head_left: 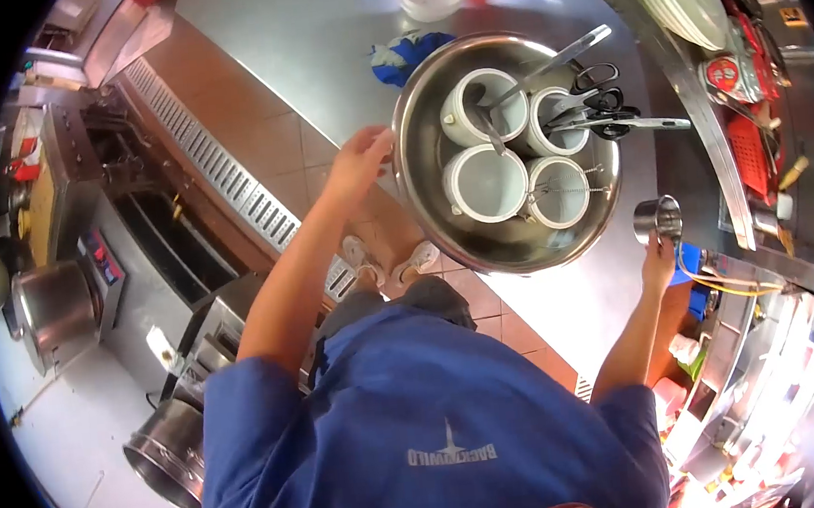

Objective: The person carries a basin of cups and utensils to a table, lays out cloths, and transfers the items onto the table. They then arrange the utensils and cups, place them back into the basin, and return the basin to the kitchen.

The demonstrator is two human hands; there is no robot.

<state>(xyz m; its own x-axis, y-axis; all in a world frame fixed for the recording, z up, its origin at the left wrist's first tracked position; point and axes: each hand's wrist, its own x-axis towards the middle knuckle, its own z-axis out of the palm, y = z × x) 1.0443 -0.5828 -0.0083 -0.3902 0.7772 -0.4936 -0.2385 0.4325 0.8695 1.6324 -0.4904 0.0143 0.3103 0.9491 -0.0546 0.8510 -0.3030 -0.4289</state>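
- Right hand (657, 261), grip clenched on a small steel cup (658, 218) at the table (329, 29) edge: could slip.
- Left hand (358, 161), grip loose against the big steel bowl (419, 171) rim: a one-sided pull could tip it.
- Scissors (597, 102) and tongs (555, 62) stand loose in white containers (486, 184): may topple.

The blue shirt (422, 427) bears a white logo with lettering, mirrored and not clearly readable.

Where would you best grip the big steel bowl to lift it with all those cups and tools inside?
Probably the rolled rim of the big steel bowl, both hands on opposite sides, coming from outside. The left hand is already at one edge; the interior is crowded with white cups and scissors.
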